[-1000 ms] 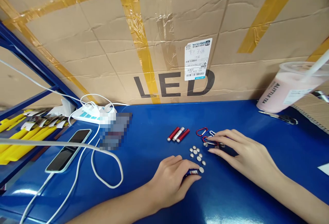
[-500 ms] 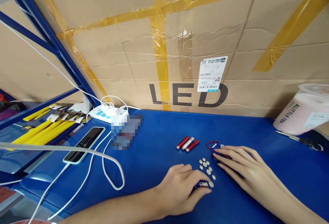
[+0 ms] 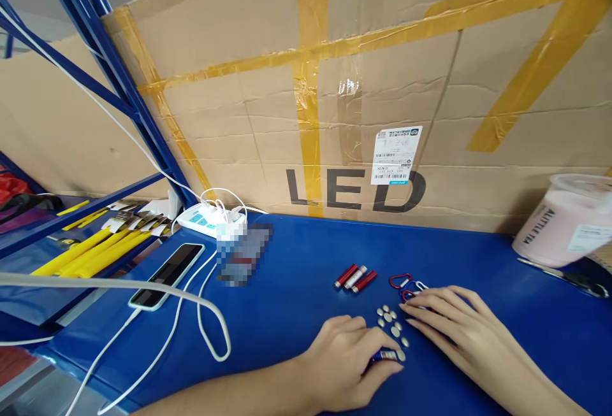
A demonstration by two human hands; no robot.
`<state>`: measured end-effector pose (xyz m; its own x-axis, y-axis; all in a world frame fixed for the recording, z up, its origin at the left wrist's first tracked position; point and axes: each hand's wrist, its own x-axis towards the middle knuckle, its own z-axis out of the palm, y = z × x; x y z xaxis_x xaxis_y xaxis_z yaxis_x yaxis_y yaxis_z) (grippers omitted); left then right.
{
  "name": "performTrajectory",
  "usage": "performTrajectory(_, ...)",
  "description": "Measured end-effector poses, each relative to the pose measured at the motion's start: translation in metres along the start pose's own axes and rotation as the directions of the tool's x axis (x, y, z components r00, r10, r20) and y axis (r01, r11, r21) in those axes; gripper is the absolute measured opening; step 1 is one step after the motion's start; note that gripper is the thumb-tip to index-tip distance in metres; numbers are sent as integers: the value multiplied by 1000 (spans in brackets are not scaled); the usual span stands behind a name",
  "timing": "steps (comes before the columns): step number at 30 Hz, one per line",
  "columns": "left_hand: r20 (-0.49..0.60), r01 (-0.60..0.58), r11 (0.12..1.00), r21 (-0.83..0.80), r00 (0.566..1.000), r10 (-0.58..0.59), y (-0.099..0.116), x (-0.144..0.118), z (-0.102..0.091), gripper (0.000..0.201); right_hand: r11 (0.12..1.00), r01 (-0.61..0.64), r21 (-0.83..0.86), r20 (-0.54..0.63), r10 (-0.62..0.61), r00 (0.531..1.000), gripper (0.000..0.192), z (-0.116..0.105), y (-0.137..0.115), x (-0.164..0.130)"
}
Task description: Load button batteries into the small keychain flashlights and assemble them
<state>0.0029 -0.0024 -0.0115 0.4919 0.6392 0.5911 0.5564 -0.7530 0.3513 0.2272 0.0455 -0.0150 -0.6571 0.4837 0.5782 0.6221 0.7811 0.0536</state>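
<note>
Both hands rest near the blue tabletop's point(image 3: 296, 263) front edge — left hand point(image 3: 347, 365) pinching a small red-and-blue cylindrical torch point(image 3: 385, 356), right hand point(image 3: 454, 327) spread flat beside loose silver button cells point(image 3: 393, 330) — so loading a cell likely comes next, needing a fine fingertip pick.

2 hands on the blue table point(image 3: 296, 276) — left hand point(image 3: 347, 365), right hand point(image 3: 459, 333). 3 small cylinders point(image 3: 355, 278) in a row: 2 red, 1 silver; 1 more small tube point(image 3: 384, 356) under the left fingers. Button cells point(image 3: 392, 327): about 7 visible, exact count unclear, some partly hidden. Carabiner clips point(image 3: 406, 285): at least 2, 1 red, 1 blue, rest hidden by the right hand. 1 phone point(image 3: 167, 266), 1 power strip point(image 3: 210, 218), 1 white cable loop point(image 3: 210, 327), 1 pink drink cup point(image 3: 567, 222), 1 cardboard box point(image 3: 335, 85) with 1 white label point(image 3: 396, 155). Yellow tools point(image 3: 90, 250) — several, uncountable.
</note>
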Motion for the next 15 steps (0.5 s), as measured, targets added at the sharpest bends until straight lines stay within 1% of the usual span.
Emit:
performTrajectory(3, 14, 9, 1000, -7, 1000, -8, 0, 0, -1, 18, 1000, -15, -4, -3, 15, 1000, 39, -2, -2, 0)
performTrajectory(7, 68, 28, 1000, -10, 997, -28, 0, 0, -1, 15, 999, -32, -26, -27, 31, 999, 38, -6, -4, 4)
performTrajectory(9, 68, 24, 1000, -19, 997, -22, 0, 1, -2, 16, 999, -39, -15, -36, 38, 999, 37, -7, -5, 5)
performTrajectory(13, 43, 10, 999, -33, 999, -9, -1, 1, -1, 21, 1000, -15, -14, 3, 15, 1000, 33, -5, -3, 3)
performTrajectory(15, 49, 10, 999, -34, 999, -9, -2, 1, -1, 23, 1000, -12, -14, 26, 13, 1000, 31, -4, -1, 1)
